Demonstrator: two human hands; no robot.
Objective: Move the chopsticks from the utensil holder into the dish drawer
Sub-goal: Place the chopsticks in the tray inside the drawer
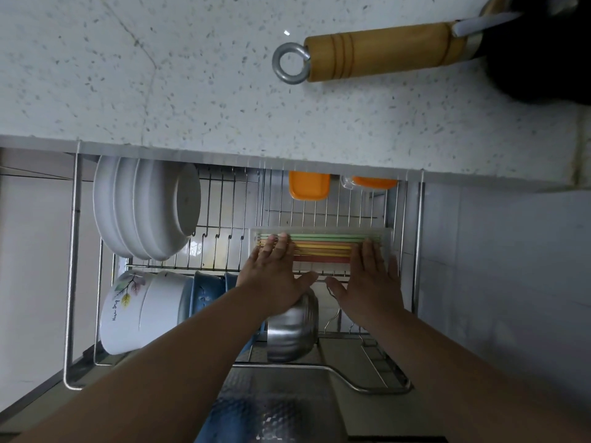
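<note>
Nearly done, by the look of it: bundle of long thin pastel chopsticks, green, yellow, orange and pink (323, 247), already lying flat and side by side in a shallow clear plastic tray (388, 233) inside the pulled-out wire dish drawer (72, 282), toward its right back part

Left hand (275, 276) spread flat, fingers extended, fingertips resting on or just over the left ends of the sticks; gripping nothing

Right hand (372, 279) likewise flat and spread, fingers over the right ends near the tray's wall; holding nothing

Probably squaring up the bundle; left to do, as a guess: lift both palms away, perhaps push the drawer shut

No utensil holder visible anywhere here

Around: stack of white ribbed ceramic bowls on edge (144, 209) at the drawer's left back; white mug with leaf print (128, 311) and blue dishes beside it in front; shiny steel bowl (292, 330) directly under the left wrist, near enough to be knocked on withdrawal; two orange plastic lids or boxes (308, 185) tucked under the speckled white stone counter (160, 75); wooden pan handle with a metal ring (377, 51) overhanging above, well apart from both palms
</note>
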